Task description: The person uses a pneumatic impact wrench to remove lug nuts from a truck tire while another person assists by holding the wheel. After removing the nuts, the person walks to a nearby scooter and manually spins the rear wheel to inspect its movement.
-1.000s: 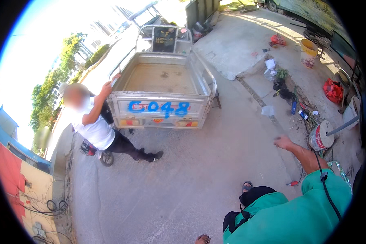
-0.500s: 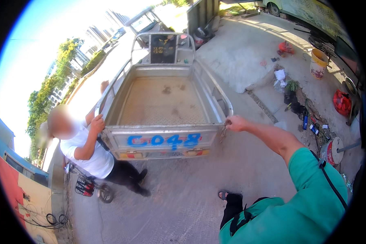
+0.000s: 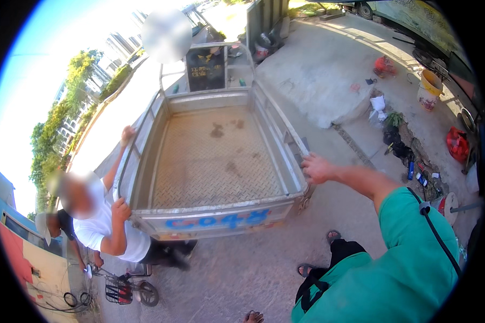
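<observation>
The metal cargo bed of a cart is seen in the middle of the view, with its tailgate turned toward the wearer and blue painted marks spread across it. Its patterned floor is marked only by a few dark stains, so the sides are left easy to reach.

The right hand is placed at the rear part of the right side of the bed, with the arm stretched out and the fingers touching the metal. That place is probably used because the rail is narrow and within an arm's length. Whether this grip is pressed together around the rail or merely laid against it cannot be told. Of the left hand, only a part is shown at the lower edge, apart from the bed; whether its grip is spread or closed cannot be told.

Across the bed, the left side is held by a co-worker in a white shirt, one hand set well forward of the other, likely so that a steadier hold is given. The bed is thus touched from both sides.

A small cycle with a basket is placed behind the co-worker. A yellow bucket and a red bag are set off to the right, well apart from the bed.
</observation>
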Demonstrator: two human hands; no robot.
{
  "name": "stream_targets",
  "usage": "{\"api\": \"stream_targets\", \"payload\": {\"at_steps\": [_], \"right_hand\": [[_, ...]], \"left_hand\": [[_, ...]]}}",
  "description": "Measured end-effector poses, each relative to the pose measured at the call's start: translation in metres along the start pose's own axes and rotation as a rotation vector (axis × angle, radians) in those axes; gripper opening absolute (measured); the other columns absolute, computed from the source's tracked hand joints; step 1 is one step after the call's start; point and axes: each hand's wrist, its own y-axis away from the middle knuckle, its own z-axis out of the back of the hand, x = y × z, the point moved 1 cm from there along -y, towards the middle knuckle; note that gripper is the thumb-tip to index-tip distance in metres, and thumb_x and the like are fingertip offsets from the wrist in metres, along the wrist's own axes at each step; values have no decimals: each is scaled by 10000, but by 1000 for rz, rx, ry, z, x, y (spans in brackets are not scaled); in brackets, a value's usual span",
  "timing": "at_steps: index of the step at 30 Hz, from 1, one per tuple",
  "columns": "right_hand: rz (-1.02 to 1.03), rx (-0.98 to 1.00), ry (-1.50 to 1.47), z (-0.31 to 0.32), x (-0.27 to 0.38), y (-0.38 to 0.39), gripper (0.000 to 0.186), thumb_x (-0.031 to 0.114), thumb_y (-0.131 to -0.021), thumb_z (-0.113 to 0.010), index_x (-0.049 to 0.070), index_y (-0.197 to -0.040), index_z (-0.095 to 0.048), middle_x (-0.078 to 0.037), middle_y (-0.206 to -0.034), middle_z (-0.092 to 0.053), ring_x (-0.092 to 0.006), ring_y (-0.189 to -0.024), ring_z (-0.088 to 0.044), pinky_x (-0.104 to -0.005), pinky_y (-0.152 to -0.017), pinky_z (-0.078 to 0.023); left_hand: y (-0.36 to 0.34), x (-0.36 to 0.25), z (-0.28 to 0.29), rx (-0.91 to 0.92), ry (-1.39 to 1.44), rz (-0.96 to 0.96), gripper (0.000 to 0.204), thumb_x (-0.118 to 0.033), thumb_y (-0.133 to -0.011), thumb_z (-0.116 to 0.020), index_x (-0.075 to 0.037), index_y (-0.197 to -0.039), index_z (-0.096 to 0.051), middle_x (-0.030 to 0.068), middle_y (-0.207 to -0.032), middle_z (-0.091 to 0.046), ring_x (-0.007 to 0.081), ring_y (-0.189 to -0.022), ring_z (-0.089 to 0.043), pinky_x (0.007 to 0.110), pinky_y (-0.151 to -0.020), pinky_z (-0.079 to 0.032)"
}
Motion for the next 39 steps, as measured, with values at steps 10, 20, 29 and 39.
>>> {"api": "stream_targets", "payload": {"at_steps": [10,20,29,39], "right_hand": [[206,-165,-174,-21,7,-62,317,377,-752,-662,66,-744,-724,-81,-908,-655,-261,-1081,-572,-586,-1115,-270],[348,-363,-373,16,5,-65,152,200,-694,-692,49,-707,-679,-87,-873,-647,-280,-991,-582,-563,-1095,-302],[360,-376,-330,19,12,-74,175,205,-706,-690,31,-716,-704,-95,-855,-638,-275,-996,-579,-526,-1102,-310],[371,-404,-242,29,32,-91,215,234,-713,-675,23,-716,-717,-113,-864,-657,-272,-1016,-577,-481,-1097,-329]], "left_hand": [[106,221,-105,266,-521,-471,109,-163,-878,-608,-72,-832,-645,67,-739,-627,223,-778,-630,358,-700,-536],[194,126,-304,-388,229,322,404,-298,-941,-621,-26,-1238,-592,117,-1089,-668,271,-973,-681,426,-822,-533],[255,213,-374,-444,336,440,406,-286,-948,-611,-12,-1247,-589,134,-1100,-672,283,-983,-683,440,-831,-537],[339,323,-387,-634,565,434,350,-245,-941,-649,-8,-1195,-606,139,-1050,-697,270,-915,-710,410,-768,-576]]}}
